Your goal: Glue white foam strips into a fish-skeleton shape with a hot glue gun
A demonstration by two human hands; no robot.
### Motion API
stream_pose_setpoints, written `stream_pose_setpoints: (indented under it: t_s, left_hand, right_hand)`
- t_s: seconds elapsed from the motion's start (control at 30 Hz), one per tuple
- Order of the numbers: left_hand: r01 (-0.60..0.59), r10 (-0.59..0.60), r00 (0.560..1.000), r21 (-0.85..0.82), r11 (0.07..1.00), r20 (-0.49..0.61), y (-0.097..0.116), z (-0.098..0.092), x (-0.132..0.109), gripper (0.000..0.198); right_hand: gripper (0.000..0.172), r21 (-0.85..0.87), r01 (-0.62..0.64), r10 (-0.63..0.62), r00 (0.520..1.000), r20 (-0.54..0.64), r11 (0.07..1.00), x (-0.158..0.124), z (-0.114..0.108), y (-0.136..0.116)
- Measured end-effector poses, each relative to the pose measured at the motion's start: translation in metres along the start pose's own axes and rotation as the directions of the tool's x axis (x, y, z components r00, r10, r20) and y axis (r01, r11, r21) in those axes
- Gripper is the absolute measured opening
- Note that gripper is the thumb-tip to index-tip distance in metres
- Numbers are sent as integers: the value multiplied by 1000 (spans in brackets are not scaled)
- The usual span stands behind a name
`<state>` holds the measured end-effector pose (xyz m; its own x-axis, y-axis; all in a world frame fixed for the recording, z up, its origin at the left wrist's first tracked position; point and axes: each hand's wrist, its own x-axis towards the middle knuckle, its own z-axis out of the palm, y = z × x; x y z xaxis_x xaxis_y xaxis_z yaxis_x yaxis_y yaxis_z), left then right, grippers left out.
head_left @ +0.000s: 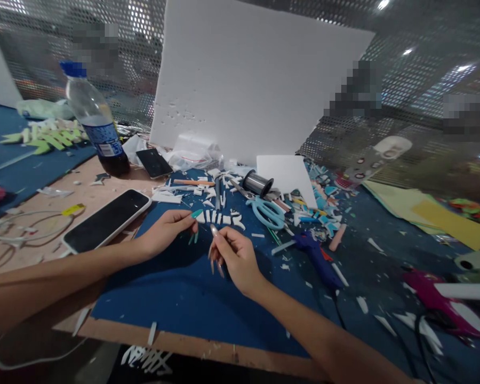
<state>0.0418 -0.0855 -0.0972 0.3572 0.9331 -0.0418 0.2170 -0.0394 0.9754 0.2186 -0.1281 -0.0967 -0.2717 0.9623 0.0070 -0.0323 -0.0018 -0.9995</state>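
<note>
My left hand [168, 230], with long teal nails, hovers over the blue mat [160, 298], thumb and fingers drawn together. Close beside it, my right hand [238, 256] has its fingers curled in and the thumb against them; its nails are pale and shiny. Whatever either hand pinches is too small or hidden to make out. Just beyond the fingertips lies a row of small white cut pieces [219, 217]. Light-blue scissors [269, 213] and a dark spool [258, 183] rest farther back, among scraps.
A phone [108, 221] and a bottle of dark drink [98, 125] stand left. At right are a blue glue gun [318, 261] with a cord, a magenta tool [444, 301] and yellow sheets [424, 208]. A large white foam board [248, 74] rises behind the scraps.
</note>
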Motion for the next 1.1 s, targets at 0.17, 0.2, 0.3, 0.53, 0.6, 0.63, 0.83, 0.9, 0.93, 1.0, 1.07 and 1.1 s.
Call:
stream_pose_setpoints:
  t_s: [0.17,0.2,0.3,0.53,0.6,0.63,0.83,0.9,0.93,1.0,1.07,1.1]
  left_hand:
    - [32,-32,999,-40,999,-1,5,4,-2,35]
    - [38,-38,999,-38,999,-8,6,4,-2,35]
    - [41,-42,999,-28,999,-29,7,4,-3,33]
    - [25,-25,1000,3,1000,-20,5,4,-3,35]
    - [25,-24,999,11,1000,-28,5,4,-3,36]
    - [26,-26,999,11,1000,-31,5,3,-3,36]
    - [22,-22,999,-24,999,-29,5,4,-2,36]
    - [23,-24,999,-33,999,-25,5,4,-2,36]
    - [26,-27,999,-36,999,-23,5,4,-2,36]
    - [33,-33,999,-42,999,-16,5,4,-2,36]
    - [36,-37,999,-44,998,-14,5,4,-2,36]
    - [37,-37,999,-43,998,-13,5,4,-2,36]
  right_hand:
    - [33,-9,32,-32,999,23,999,0,-1,3]
    - [33,-10,37,-37,999,27,999,0,-2,3]
    - [32,-23,44,-43,998,36,999,0,-2,3]
    - [32,-70,66,-64,997,32,995,-1,-1,1]
    - [32,-77,75,-72,997,35,994,-1,-2,1]
    - [32,-83,77,-74,997,35,994,-2,-2,1]
    - [31,-87,89,-85,995,43,992,-1,-2,1]
    - [32,-87,95,-91,995,47,992,-1,-2,0]
    - [32,-86,95,-91,995,45,992,-1,-1,-1]
    - [33,-84,90,-87,995,42,992,-1,-1,-2]
    - [34,-89,78,-75,996,41,993,-1,0,-2]
    - [34,-93,72,-69,997,42,993,-1,0,-2]
